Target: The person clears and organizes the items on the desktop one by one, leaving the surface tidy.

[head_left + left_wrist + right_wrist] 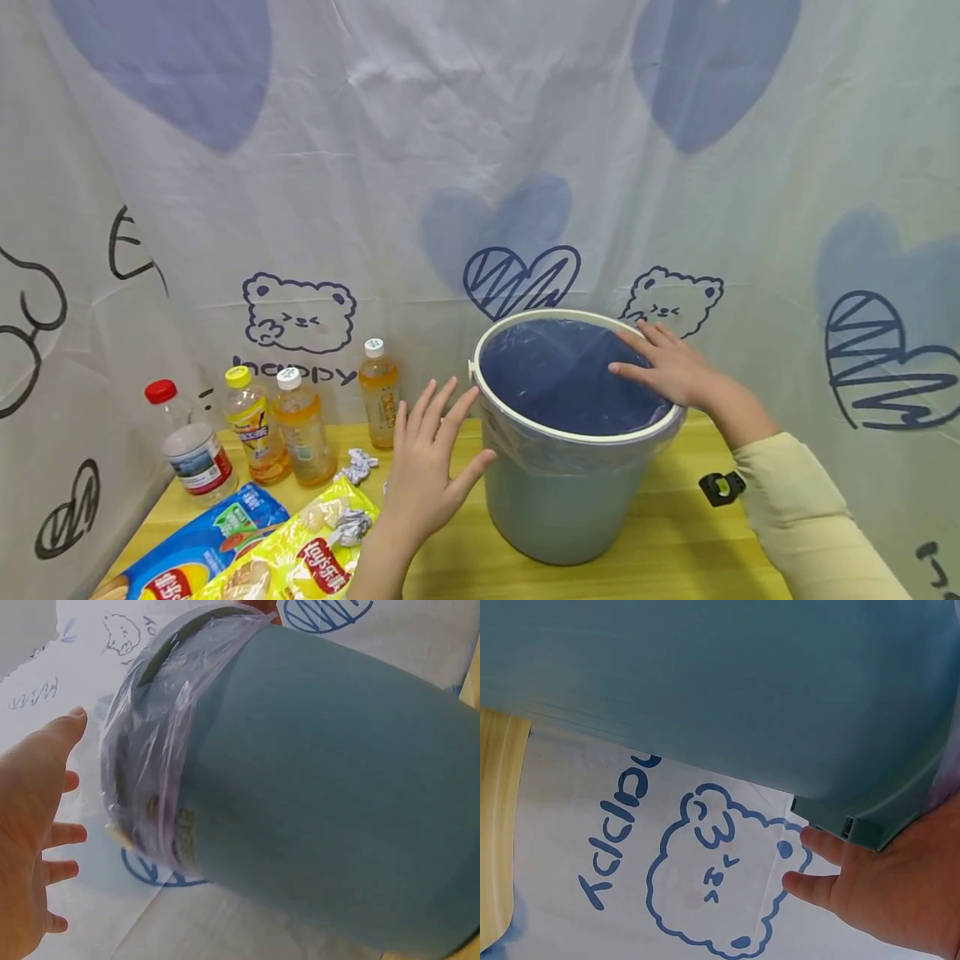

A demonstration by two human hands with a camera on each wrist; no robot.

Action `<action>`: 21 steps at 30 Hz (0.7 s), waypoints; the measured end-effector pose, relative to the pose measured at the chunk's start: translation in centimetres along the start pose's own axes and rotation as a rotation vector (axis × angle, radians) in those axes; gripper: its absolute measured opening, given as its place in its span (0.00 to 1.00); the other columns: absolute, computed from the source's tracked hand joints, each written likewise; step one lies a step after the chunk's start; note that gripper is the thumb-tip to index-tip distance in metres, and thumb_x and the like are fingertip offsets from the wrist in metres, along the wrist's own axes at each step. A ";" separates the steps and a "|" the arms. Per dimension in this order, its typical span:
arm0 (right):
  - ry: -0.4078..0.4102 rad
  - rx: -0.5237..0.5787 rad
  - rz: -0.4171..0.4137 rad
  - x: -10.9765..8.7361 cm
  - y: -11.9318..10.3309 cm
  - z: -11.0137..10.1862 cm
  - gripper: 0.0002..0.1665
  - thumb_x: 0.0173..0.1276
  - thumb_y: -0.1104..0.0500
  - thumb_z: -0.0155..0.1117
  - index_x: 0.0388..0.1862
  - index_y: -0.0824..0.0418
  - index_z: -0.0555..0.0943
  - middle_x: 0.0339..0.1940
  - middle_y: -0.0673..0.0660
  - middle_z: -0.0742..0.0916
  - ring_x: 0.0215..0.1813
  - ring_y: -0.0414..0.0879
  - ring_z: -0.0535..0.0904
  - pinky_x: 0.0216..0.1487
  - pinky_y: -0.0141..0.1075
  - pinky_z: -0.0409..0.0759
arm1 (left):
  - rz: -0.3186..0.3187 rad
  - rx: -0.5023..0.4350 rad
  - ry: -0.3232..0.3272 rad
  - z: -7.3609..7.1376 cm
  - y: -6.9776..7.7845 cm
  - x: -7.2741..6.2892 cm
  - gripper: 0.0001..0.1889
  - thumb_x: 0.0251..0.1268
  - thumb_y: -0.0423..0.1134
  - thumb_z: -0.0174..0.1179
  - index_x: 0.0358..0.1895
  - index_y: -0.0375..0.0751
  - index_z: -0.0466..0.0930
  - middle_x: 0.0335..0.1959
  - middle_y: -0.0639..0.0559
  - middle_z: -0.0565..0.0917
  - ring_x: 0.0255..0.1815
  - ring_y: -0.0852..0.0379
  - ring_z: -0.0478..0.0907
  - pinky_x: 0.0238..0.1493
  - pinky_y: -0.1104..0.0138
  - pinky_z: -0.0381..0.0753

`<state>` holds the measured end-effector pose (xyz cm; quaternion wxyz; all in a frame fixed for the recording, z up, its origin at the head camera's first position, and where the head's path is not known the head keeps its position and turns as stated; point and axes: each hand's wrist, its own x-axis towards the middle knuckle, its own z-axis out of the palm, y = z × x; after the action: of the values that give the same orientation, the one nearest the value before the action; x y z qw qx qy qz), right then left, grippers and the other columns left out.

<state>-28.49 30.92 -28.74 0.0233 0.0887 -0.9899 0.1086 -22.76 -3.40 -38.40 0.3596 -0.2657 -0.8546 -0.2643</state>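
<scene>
"What's lying nearest?"

"A yellow Lay's bag (pixel 285 558) is overlapping a blue crisp bag (pixel 187 542) on the wood-grain desk (pixel 450 554), and a crumpled paper ball (pixel 350 527) is resting on the yellow one."

"And the hands?"

"The left hand (pixel 426 477) is hovering beside the trash bin (pixel 562 504), its fingers spread and holding nothing; the left wrist view is showing a gap between them."

"Where's the bin standing?"

"Upright on the desk, right of the bags. A clear liner (pixel 540 450) is hanging over its outside, below the white rim ring (pixel 585 438)."

"What's the right hand (pixel 671 371) doing?"

"It's reaching over the rim's right side, fingers extended rather than curled. I can't tell whether it's touching."

"Anything farther back?"

"Another paper ball (pixel 358 464) is lying behind the yellow bag. A red-capped bottle (pixel 197 457), a yellow-capped bottle (pixel 255 433) and two white-capped bottles (pixel 307 442) are standing upright at the left. Behind everything, a white curtain (pixel 487 108) is hanging, showing printed bears and hearts."
</scene>
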 end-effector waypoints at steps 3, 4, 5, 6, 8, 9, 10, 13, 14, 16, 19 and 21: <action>-0.007 0.003 -0.008 0.0 0.1 -0.1 0.47 0.70 0.30 0.46 0.78 0.55 0.54 0.79 0.70 0.50 0.78 0.72 0.40 0.71 0.71 0.45 | -0.013 0.027 -0.006 -0.6 -0.5 -0.6 0.36 0.64 0.63 0.55 0.74 0.59 0.60 0.74 0.49 0.66 0.77 0.43 0.58 0.69 0.33 0.51; -0.007 0.005 -0.009 0.0 0.1 -0.1 0.47 0.70 0.30 0.46 0.78 0.55 0.54 0.79 0.70 0.50 0.78 0.72 0.40 0.71 0.71 0.45 | -0.017 0.036 -0.013 -0.9 -0.7 -0.9 0.36 0.64 0.62 0.56 0.74 0.60 0.60 0.74 0.49 0.66 0.76 0.43 0.58 0.69 0.33 0.51; -0.007 0.006 -0.010 0.0 0.1 -0.1 0.47 0.70 0.30 0.46 0.78 0.55 0.54 0.79 0.70 0.50 0.78 0.72 0.40 0.71 0.71 0.45 | -0.019 0.044 -0.020 -1.1 -0.9 -1.1 0.36 0.63 0.62 0.56 0.74 0.59 0.60 0.74 0.49 0.66 0.76 0.43 0.58 0.69 0.33 0.52; -0.006 0.007 -0.010 0.0 0.1 -0.1 0.47 0.70 0.31 0.46 0.78 0.55 0.55 0.79 0.70 0.51 0.78 0.72 0.40 0.71 0.71 0.45 | -0.023 0.049 -0.028 -1.3 -1.1 -1.2 0.36 0.63 0.61 0.57 0.74 0.59 0.60 0.73 0.49 0.66 0.76 0.43 0.58 0.69 0.33 0.51; -0.005 0.010 -0.009 -0.1 0.1 -0.1 0.47 0.70 0.31 0.47 0.78 0.56 0.55 0.79 0.70 0.51 0.78 0.72 0.40 0.71 0.71 0.45 | -0.032 0.066 -0.040 -1.7 -1.6 -1.6 0.37 0.63 0.61 0.58 0.74 0.59 0.60 0.73 0.48 0.67 0.76 0.43 0.59 0.69 0.33 0.52; -0.006 0.010 -0.008 -0.1 0.0 -0.1 0.47 0.70 0.31 0.47 0.78 0.56 0.55 0.79 0.70 0.51 0.78 0.72 0.40 0.71 0.71 0.45 | -0.040 0.072 -0.046 -1.9 -1.8 -1.8 0.37 0.62 0.61 0.58 0.74 0.60 0.60 0.73 0.48 0.67 0.76 0.42 0.59 0.69 0.32 0.52; -0.008 0.010 -0.009 -0.1 0.0 -0.2 0.47 0.70 0.31 0.47 0.78 0.55 0.55 0.79 0.70 0.51 0.78 0.72 0.40 0.70 0.71 0.45 | -0.046 0.079 -0.050 -2.1 -2.0 -2.0 0.37 0.62 0.61 0.58 0.74 0.59 0.60 0.73 0.48 0.67 0.76 0.42 0.59 0.68 0.32 0.52; -0.016 0.010 -0.007 0.0 -0.1 -0.2 0.47 0.70 0.30 0.47 0.78 0.55 0.54 0.79 0.69 0.50 0.78 0.72 0.40 0.70 0.71 0.45 | -0.068 0.092 -0.059 -2.6 -2.6 -2.5 0.37 0.61 0.61 0.60 0.74 0.58 0.61 0.73 0.48 0.67 0.76 0.42 0.59 0.68 0.33 0.53; -0.017 0.007 -0.006 0.0 -0.1 -0.2 0.47 0.70 0.30 0.46 0.78 0.55 0.54 0.79 0.69 0.51 0.78 0.72 0.40 0.70 0.71 0.45 | -0.075 0.093 -0.061 -2.7 -2.8 -2.7 0.37 0.61 0.60 0.60 0.74 0.59 0.61 0.73 0.48 0.67 0.76 0.43 0.59 0.69 0.33 0.53; -0.019 0.004 -0.004 0.0 -0.1 -0.2 0.47 0.70 0.30 0.46 0.79 0.54 0.54 0.80 0.69 0.50 0.78 0.72 0.40 0.70 0.71 0.45 | -0.085 0.094 -0.057 -2.9 -3.1 -3.0 0.38 0.60 0.59 0.62 0.73 0.58 0.62 0.72 0.48 0.68 0.75 0.42 0.60 0.68 0.33 0.54; -0.019 -0.001 -0.001 0.0 -0.1 -0.2 0.47 0.70 0.30 0.46 0.78 0.54 0.54 0.80 0.69 0.51 0.78 0.72 0.40 0.70 0.71 0.46 | -0.107 0.099 -0.048 -3.0 -3.6 -3.5 0.38 0.58 0.57 0.64 0.72 0.57 0.64 0.71 0.46 0.70 0.74 0.42 0.62 0.67 0.33 0.55; -0.020 0.000 -0.001 0.0 -0.1 -0.2 0.47 0.69 0.30 0.46 0.78 0.54 0.55 0.80 0.69 0.51 0.78 0.72 0.41 0.70 0.71 0.46 | -0.126 0.109 -0.044 -3.1 -3.9 -3.9 0.38 0.56 0.56 0.66 0.71 0.56 0.65 0.70 0.46 0.71 0.73 0.41 0.63 0.66 0.33 0.55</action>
<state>-28.45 30.91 -28.52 0.0135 0.0905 -0.9900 0.1076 -21.45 -9.28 -40.51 0.3375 -0.1971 -0.8904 -0.2334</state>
